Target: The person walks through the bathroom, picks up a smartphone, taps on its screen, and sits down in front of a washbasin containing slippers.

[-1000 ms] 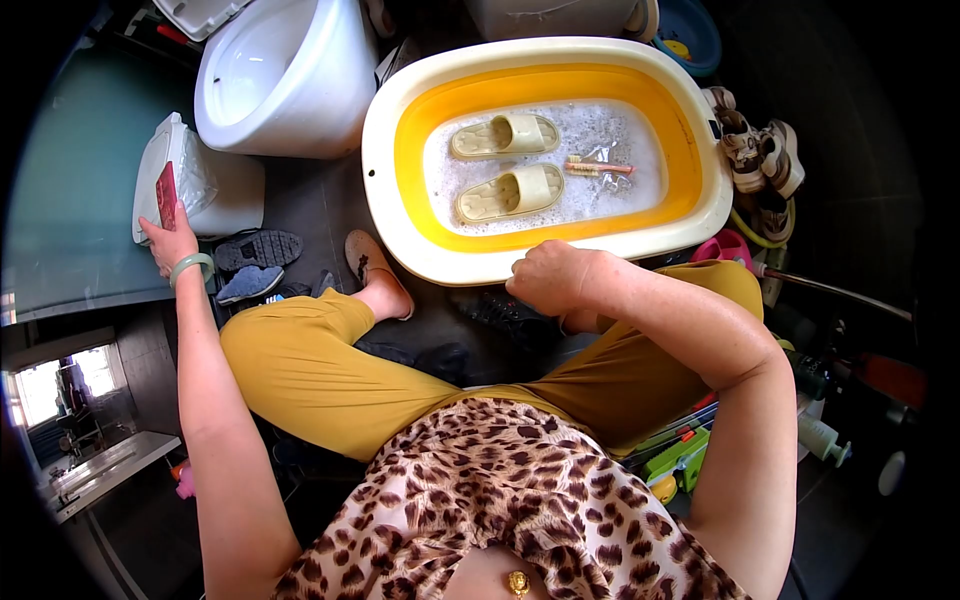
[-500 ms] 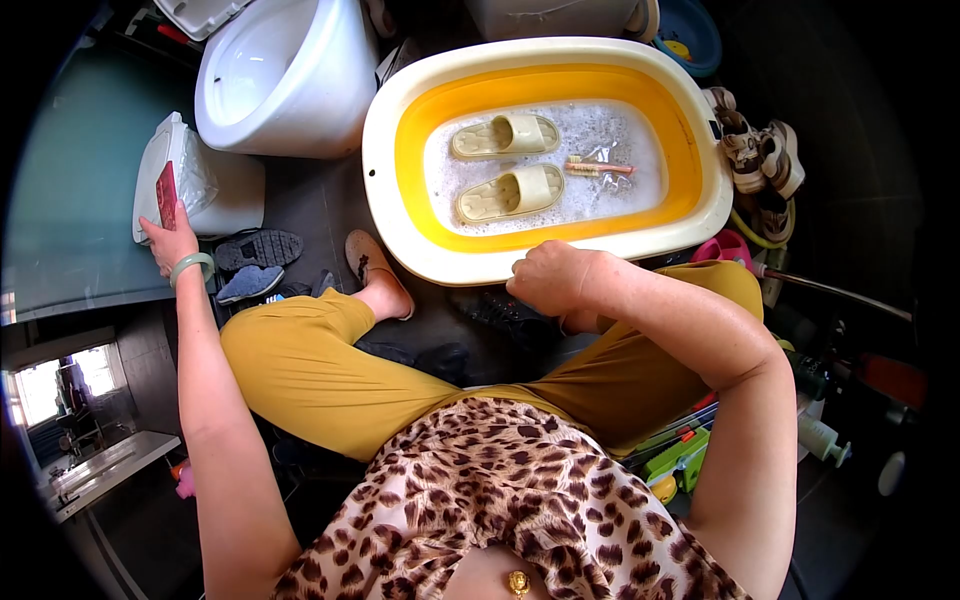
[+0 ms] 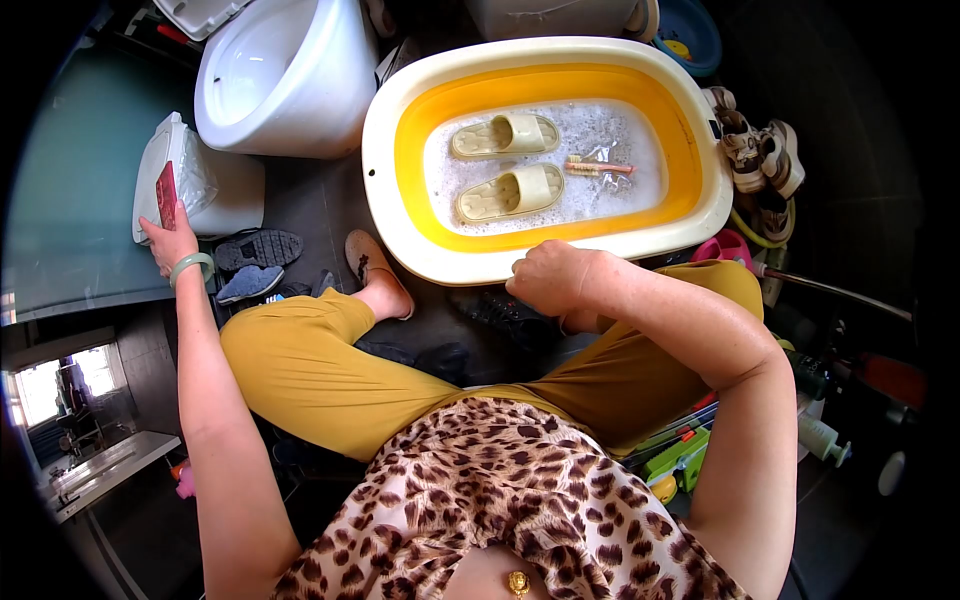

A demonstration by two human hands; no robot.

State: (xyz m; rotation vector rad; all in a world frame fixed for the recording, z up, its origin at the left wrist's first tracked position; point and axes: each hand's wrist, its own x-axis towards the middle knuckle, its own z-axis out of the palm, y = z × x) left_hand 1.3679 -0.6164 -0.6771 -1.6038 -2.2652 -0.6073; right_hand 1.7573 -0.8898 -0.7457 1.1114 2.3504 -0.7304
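Note:
My left hand (image 3: pixel 173 243), with a green bangle at the wrist, is closed on a flat red item (image 3: pixel 167 195) in front of the white bin. My right hand (image 3: pixel 553 277) is closed in a loose fist at the near rim of the yellow and white tub (image 3: pixel 465 264); what it holds, if anything, is hidden. In the tub's soapy water lie two pale slippers, one (image 3: pixel 505 136) farther and one (image 3: pixel 511 194) nearer. To their right is a pink-handled brush (image 3: pixel 600 168).
A white toilet (image 3: pixel 340 90) stands at the upper left, beside the white bin (image 3: pixel 232 195). Dark shoes (image 3: pixel 258 250) lie near my left foot. Sneakers (image 3: pixel 742 150) are right of the tub, and a metal rod (image 3: pixel 840 293) extends at the right.

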